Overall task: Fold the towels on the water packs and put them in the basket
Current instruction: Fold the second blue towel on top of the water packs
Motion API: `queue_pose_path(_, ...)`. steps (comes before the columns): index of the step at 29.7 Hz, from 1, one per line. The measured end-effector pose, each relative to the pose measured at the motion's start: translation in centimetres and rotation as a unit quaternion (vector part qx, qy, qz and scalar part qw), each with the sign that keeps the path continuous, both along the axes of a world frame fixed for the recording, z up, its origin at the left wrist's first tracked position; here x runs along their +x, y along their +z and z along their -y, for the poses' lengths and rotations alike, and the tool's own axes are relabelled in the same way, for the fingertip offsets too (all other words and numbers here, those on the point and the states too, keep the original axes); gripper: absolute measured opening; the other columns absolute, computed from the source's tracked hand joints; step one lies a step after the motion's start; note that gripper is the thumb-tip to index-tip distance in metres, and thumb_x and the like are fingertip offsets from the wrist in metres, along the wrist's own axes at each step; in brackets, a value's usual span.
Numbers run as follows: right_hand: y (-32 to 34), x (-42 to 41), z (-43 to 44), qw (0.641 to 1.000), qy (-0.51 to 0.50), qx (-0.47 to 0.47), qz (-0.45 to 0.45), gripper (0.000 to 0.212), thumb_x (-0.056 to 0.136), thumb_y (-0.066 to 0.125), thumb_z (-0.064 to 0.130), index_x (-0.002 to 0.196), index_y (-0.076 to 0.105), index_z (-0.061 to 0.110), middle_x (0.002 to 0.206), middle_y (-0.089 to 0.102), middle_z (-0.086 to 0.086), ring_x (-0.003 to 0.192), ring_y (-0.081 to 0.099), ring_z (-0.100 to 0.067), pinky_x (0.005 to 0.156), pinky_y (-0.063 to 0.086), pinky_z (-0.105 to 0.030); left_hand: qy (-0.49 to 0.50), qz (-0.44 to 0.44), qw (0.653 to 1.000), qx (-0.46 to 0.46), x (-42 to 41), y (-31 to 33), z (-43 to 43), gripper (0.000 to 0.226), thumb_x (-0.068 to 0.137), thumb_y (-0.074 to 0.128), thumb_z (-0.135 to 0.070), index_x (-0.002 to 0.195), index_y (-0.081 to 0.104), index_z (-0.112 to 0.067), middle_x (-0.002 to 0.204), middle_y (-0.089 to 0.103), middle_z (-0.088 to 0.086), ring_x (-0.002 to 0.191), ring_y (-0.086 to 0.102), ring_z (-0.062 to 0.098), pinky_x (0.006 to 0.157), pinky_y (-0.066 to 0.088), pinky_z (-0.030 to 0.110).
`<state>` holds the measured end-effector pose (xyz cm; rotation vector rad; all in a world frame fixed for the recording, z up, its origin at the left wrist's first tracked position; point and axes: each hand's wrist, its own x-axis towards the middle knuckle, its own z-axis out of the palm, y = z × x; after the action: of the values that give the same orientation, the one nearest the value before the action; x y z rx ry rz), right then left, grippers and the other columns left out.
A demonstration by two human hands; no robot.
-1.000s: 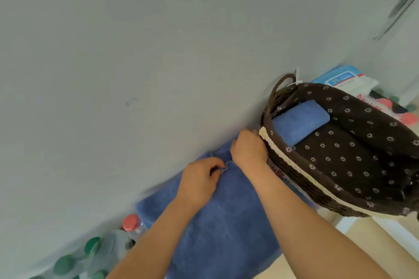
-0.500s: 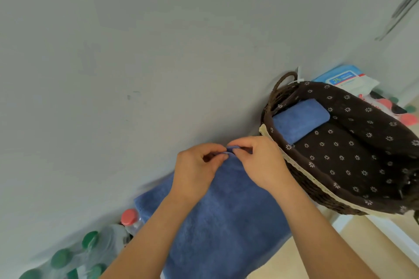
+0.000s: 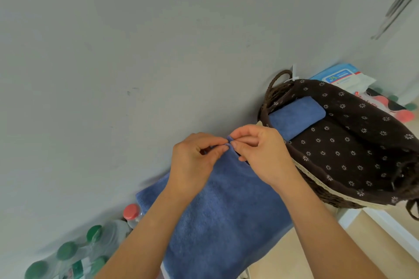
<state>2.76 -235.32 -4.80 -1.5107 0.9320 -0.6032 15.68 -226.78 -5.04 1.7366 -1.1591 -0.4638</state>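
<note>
A blue towel lies spread over the water packs against the grey wall. My left hand and my right hand meet at its far edge, each pinching the towel's upper edge between thumb and fingers and holding it lifted a little. To the right stands the brown wicker basket with a dark flowered lining. A folded blue towel lies inside it at the far left end.
Bottles with green caps and one red cap show at the lower left under the towel. Behind the basket lie a blue-and-white packet and more red caps. Pale floor and a white ledge run along the lower right.
Both hands have come together at the towel's far edge, pinched it and raised it a little off the packs. The view has shifted slightly.
</note>
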Motion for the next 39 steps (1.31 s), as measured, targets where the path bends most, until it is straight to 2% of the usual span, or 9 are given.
queue_pose_path(4, 0.1, -0.1, -0.1, 1.0, -0.004, -0.006, 0.008, 0.004, 0.086, 0.068, 0.008, 0.089, 0.07, 0.011, 0.077, 0.075, 0.0, 0.067, 0.067, -0.004, 0.062, 0.052, -0.018, 0.013, -0.026, 1.0, 0.001, -0.5, 0.6, 0.0, 0.025, 0.079, 0.075, -0.011, 0.075, 0.073, -0.036, 0.079, 0.069, -0.015, 0.076, 0.061, 0.006, 0.069, 0.044, 0.012)
queue_pose_path(12, 0.5, -0.5, -0.5, 1.0, 0.023, -0.015, 0.007, 0.008, 0.091, 0.062, 0.01, 0.09, 0.069, 0.013, 0.079, 0.075, -0.003, 0.08, 0.071, -0.026, 0.079, 0.057, -0.046, 0.062, -0.03, 0.998, 0.015, -1.1, 0.8, -0.1, 0.018, 0.079, 0.075, -0.015, 0.073, 0.072, -0.032, 0.073, 0.067, -0.016, 0.068, 0.058, 0.001, 0.064, 0.042, 0.009)
queue_pose_path(21, 1.0, -0.8, 0.2, 0.998, 0.052, -0.026, 0.0, 0.007, 0.083, 0.071, 0.003, 0.088, 0.069, 0.007, 0.078, 0.075, 0.0, 0.077, 0.071, -0.008, 0.075, 0.056, -0.02, 0.081, -0.058, 0.994, 0.039, -1.6, 0.8, -0.1, 0.015, 0.077, 0.077, -0.021, 0.067, 0.067, -0.027, 0.062, 0.063, -0.019, 0.053, 0.047, -0.001, 0.054, 0.037, 0.008)
queue_pose_path(23, 0.9, -0.9, 0.3, 0.999, 0.043, -0.02, 0.01, 0.007, 0.085, 0.067, 0.001, 0.086, 0.067, 0.008, 0.072, 0.074, 0.003, 0.067, 0.067, -0.002, 0.062, 0.052, -0.015, 0.061, -0.015, 0.995, 0.083, -1.0, 0.7, -0.5, 0.016, 0.077, 0.076, -0.028, 0.065, 0.065, -0.028, 0.056, 0.059, -0.021, 0.052, 0.048, -0.001, 0.052, 0.034, 0.008)
queue_pose_path(25, 0.6, -0.9, 0.6, 1.0, 0.003, -0.007, 0.023, 0.013, 0.087, 0.062, -0.001, 0.085, 0.065, 0.011, 0.066, 0.067, 0.005, 0.057, 0.058, 0.001, 0.052, 0.049, -0.017, 0.038, 0.104, 0.975, 0.191, 0.4, 0.1, -1.5, 0.017, 0.075, 0.071, -0.036, 0.064, 0.063, -0.026, 0.056, 0.058, -0.012, 0.058, 0.051, 0.005, 0.052, 0.035, 0.016)
queue_pose_path(27, 0.4, -0.9, 1.1, 0.997, -0.047, 0.007, 0.055, 0.016, 0.089, 0.057, -0.004, 0.086, 0.061, 0.012, 0.07, 0.064, 0.001, 0.062, 0.059, 0.0, 0.055, 0.053, -0.019, 0.02, 0.218, 0.921, 0.323, 2.4, -0.9, -3.2, 0.02, 0.075, 0.063, -0.04, 0.064, 0.057, -0.025, 0.058, 0.054, -0.006, 0.065, 0.051, 0.015, 0.053, 0.034, 0.027)
queue_pose_path(31, -0.5, -0.6, 1.7, 0.99, -0.11, -0.047, 0.073, 0.021, 0.092, 0.053, -0.003, 0.088, 0.056, 0.016, 0.087, 0.064, -0.004, 0.081, 0.065, -0.009, 0.066, 0.054, -0.016, 0.028, 0.282, 0.85, 0.443, 6.0, -2.9, -8.1, 0.025, 0.077, 0.057, -0.035, 0.058, 0.044, -0.025, 0.061, 0.049, -0.005, 0.07, 0.049, 0.019, 0.055, 0.032, 0.027)
queue_pose_path(35, -1.8, 0.3, 1.6, 0.986, -0.135, -0.086, 0.055, 0.02, 0.093, 0.051, -0.002, 0.09, 0.054, 0.017, 0.085, 0.059, 0.004, 0.079, 0.06, -0.008, 0.066, 0.052, -0.013, 0.066, 0.328, 0.856, 0.395, 8.0, -3.4, -11.9, 0.014, 0.083, 0.06, -0.026, 0.069, 0.063, -0.024, 0.075, 0.064, -0.004, 0.078, 0.052, 0.023, 0.061, 0.038, 0.03)
queue_pose_path(39, -3.0, 1.5, 1.5, 0.983, -0.152, -0.097, 0.039, 0.016, 0.094, 0.05, 0.0, 0.094, 0.053, 0.015, 0.082, 0.058, 0.01, 0.068, 0.06, 0.004, 0.074, 0.055, -0.029, 0.09, 0.391, 0.877, 0.263, 8.5, -2.9, -14.6, 0.02, 0.083, 0.057, -0.025, 0.073, 0.073, -0.02, 0.078, 0.063, -0.002, 0.071, 0.052, 0.024, 0.063, 0.045, 0.031)
